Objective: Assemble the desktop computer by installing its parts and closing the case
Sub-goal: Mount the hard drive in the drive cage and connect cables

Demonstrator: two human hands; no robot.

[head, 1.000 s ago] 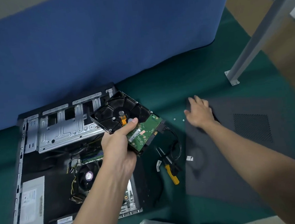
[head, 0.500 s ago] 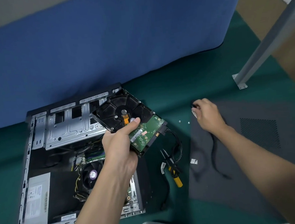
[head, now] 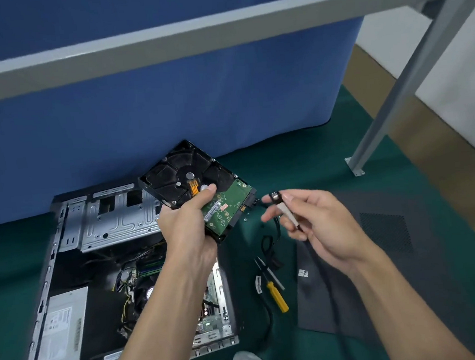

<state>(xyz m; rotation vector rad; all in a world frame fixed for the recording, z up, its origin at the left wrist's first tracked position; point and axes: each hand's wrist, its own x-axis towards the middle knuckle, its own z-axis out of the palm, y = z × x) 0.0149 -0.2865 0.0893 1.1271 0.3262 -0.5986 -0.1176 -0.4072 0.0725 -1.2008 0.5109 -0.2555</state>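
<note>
Lying flat and open on the green mat (head: 300, 158): the case (head: 112, 223), stamped grey sheet metal, with a ribbed drive cage at its far end and a boxy silver power supply (head: 60, 327) at its near left corner. Held above the case's far right corner by the left hand (head: 189, 226), thumb pressed on top and grip wrapped round the near edge: the hard drive (head: 184, 172), a flat black cast slab turned circuit side up, green board at its connector edge. Just right of the case, pinched in the fingertips of the right hand (head: 325, 224): a small black cable plug (head: 275, 196) with a pale tag and a thin trailing cord.

Most likely the step in hand: cabling the drive. Line up the plug's key with the edge connector, brace the drive by its sides, push straight without rocking, and keep off the bare board.

Further right of the case, on the mat: a yellow-handled screwdriver (head: 278, 296), then the dark matte side panel (head: 392, 253) with a perforated vent.
</note>
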